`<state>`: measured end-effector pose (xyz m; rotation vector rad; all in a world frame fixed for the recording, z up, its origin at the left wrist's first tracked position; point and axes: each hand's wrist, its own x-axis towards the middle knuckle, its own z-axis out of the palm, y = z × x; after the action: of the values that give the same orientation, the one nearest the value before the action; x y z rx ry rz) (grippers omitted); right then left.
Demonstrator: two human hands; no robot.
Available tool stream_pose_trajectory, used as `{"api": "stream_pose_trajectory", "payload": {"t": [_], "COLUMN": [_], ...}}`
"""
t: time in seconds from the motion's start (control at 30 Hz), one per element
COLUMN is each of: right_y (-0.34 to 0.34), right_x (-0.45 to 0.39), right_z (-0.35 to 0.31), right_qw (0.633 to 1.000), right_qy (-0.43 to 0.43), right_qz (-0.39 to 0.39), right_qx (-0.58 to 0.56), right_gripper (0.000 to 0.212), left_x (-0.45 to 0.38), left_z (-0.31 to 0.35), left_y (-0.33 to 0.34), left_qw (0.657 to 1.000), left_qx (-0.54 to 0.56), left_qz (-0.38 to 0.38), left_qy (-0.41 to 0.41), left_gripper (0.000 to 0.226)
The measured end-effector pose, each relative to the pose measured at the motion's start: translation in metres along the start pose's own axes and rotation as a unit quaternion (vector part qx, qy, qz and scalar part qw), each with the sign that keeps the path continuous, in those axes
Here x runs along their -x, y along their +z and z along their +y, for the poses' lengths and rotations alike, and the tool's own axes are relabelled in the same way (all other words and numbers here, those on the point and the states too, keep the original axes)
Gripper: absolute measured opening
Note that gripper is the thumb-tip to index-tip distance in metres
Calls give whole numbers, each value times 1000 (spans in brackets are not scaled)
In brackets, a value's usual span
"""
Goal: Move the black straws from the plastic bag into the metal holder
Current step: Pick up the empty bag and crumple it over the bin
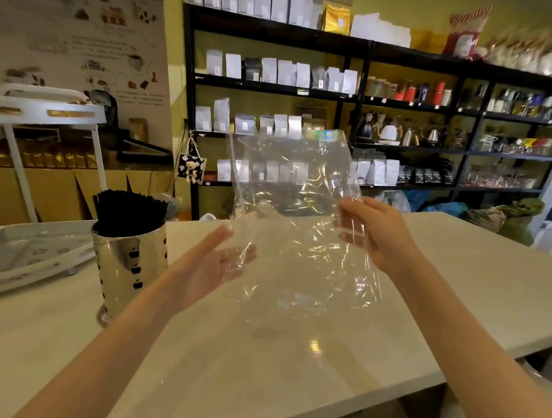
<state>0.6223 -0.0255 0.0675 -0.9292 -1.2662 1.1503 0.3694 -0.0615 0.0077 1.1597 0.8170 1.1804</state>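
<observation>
A clear plastic bag (295, 216) hangs upright above the white table (260, 352), and I see no straws inside it. My right hand (367, 234) pinches the bag's right edge. My left hand (215, 264) is spread flat with its fingertips against the bag's lower left side. At the left of the table stands the shiny metal holder (131, 268) with black cut-out shapes. A dense bundle of black straws (129, 212) stands upright in it, leaning slightly left.
A white tray (26, 253) lies on the table behind and left of the holder. A white cart (46, 113) stands further back on the left. Black shelves (354, 101) with bags, kettles and bottles fill the wall beyond the table's far edge.
</observation>
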Motion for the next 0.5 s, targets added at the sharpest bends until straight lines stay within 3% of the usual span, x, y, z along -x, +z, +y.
{"api": "stream_pose_trajectory", "payload": {"t": [0.07, 0.17, 0.27, 0.43, 0.5], "right_y": [0, 0, -2, -3, -1], "right_x": [2, 9, 17, 35, 44], "right_z": [10, 25, 36, 47, 52], "right_qw": [1000, 999, 998, 999, 998], "right_qy": [30, 49, 58, 39, 17], "right_qz": [2, 7, 3, 18, 16], "right_qx": [-7, -11, 5, 30, 57], "right_gripper": [7, 8, 7, 46, 49], "left_x": [-4, -7, -1, 25, 38], "left_z": [-4, -1, -3, -12, -14], "left_y": [8, 12, 14, 19, 21], "left_qw": [1000, 996, 990, 982, 977], "left_qx": [16, 20, 28, 5, -25], "left_qz": [7, 83, 133, 185, 203], "left_qy": [1, 19, 22, 42, 54], "left_gripper": [78, 33, 45, 71, 72]}}
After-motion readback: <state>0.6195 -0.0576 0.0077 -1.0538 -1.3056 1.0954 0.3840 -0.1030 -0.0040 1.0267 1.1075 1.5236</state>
